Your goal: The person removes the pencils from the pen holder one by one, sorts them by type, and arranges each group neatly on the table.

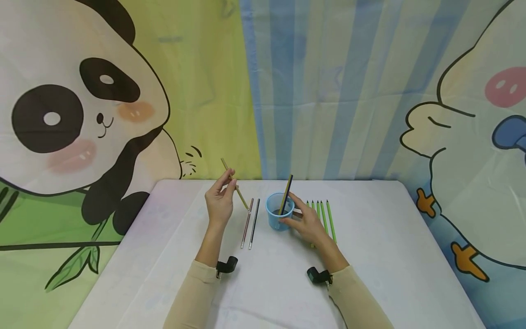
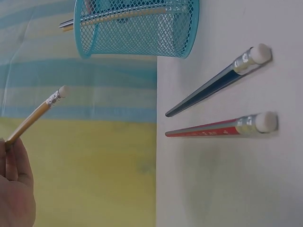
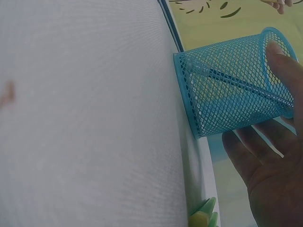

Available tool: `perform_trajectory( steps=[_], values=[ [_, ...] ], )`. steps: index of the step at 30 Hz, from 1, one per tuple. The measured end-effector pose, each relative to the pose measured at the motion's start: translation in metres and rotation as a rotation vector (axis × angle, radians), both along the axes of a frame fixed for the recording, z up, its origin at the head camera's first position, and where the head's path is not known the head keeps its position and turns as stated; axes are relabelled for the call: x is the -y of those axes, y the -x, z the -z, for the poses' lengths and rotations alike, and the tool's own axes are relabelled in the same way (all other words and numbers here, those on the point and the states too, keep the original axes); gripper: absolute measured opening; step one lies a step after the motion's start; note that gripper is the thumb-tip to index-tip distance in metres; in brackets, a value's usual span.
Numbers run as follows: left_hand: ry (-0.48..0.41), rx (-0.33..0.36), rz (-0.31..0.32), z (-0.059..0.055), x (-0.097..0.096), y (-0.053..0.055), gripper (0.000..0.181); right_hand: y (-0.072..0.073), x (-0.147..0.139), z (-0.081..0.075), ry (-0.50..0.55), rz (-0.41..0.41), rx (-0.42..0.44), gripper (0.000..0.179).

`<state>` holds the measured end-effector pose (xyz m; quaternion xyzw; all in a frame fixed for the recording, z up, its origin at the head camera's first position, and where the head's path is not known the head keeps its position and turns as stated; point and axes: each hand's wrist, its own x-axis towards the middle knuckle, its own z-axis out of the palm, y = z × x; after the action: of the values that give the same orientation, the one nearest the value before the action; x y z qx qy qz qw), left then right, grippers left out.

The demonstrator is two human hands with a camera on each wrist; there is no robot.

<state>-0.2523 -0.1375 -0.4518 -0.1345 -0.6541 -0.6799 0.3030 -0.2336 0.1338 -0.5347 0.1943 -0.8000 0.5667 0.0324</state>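
Note:
My left hand (image 1: pixel 219 201) pinches a yellow pencil (image 1: pixel 241 195) between thumb and fingertips. The pencil is tilted, its white eraser end (image 2: pixel 63 91) pointing down towards the table. My right hand (image 1: pixel 309 222) holds a light blue mesh pencil cup (image 1: pixel 278 225) by its right side, the thumb (image 3: pixel 282 64) at the rim. The cup stands upright on the table. Inside it lean a dark pencil (image 1: pixel 288 188) and a yellowish one (image 1: pixel 283 201). Between the left hand and the cup lie a red pencil (image 2: pixel 208 132) and a dark blue pencil (image 2: pixel 210 92), eraser ends towards me.
Several green pencils (image 1: pixel 330 219) lie side by side to the right of the cup, partly behind my right hand. The white table (image 1: pixel 279 283) ends at a patterned curtain (image 1: pixel 312 91) with a panda on the left.

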Motion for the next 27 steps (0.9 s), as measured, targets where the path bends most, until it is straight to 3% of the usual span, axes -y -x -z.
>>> perform_trajectory(
  steps=[11,13,18,23,27],
  values=[
    [0.005,0.002,-0.005,0.000,0.000,-0.002,0.036,0.000,0.000,0.001,0.015,-0.004,-0.004,0.089],
    [0.012,0.005,-0.004,0.006,0.003,0.002,0.035,0.000,0.000,0.001,0.023,-0.008,-0.006,0.089],
    [0.035,0.056,0.008,0.024,0.013,0.015,0.034,0.000,0.000,0.002,0.012,0.001,-0.015,0.089],
    [0.090,0.129,0.020,0.027,0.021,0.015,0.034,-0.001,0.000,0.000,0.005,0.006,-0.005,0.088],
    [0.192,0.191,-0.004,0.031,0.028,0.015,0.032,-0.001,0.000,-0.001,-0.001,0.007,0.011,0.088]
  ],
)
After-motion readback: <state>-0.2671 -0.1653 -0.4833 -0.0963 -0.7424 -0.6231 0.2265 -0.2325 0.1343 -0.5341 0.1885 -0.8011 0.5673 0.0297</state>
